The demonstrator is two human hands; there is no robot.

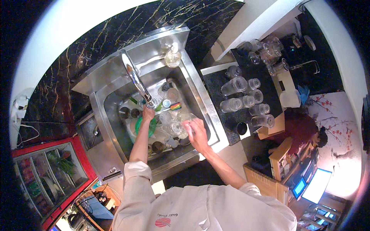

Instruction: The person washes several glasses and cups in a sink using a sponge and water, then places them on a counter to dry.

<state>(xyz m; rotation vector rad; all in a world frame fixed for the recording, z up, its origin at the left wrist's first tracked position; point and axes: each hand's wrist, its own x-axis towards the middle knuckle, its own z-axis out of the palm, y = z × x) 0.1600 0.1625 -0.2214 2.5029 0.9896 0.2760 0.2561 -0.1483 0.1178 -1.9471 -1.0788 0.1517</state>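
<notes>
My left hand [149,113] is directly below the spout of the chrome faucet [133,73], above the stainless steel sink. Its fingers are partly hidden by the spout, so its grip is unclear. Under that wrist lies a green plastic container [142,127]. My right hand [197,133] is over the sink's right half with its fingers curled beside clear glassware [174,127]; whether it grips a piece is unclear. A brush with rainbow-coloured bristles [175,106] lies among cups and glasses. A small white cup [166,103] sits near it.
A soap pump bottle [173,57] stands at the sink's back right corner. Several glass jars [234,85] and a black cup [241,128] stand on the black mat [215,86] to the right. Beyond them, a person in dark red [299,130] is near a desk with screens.
</notes>
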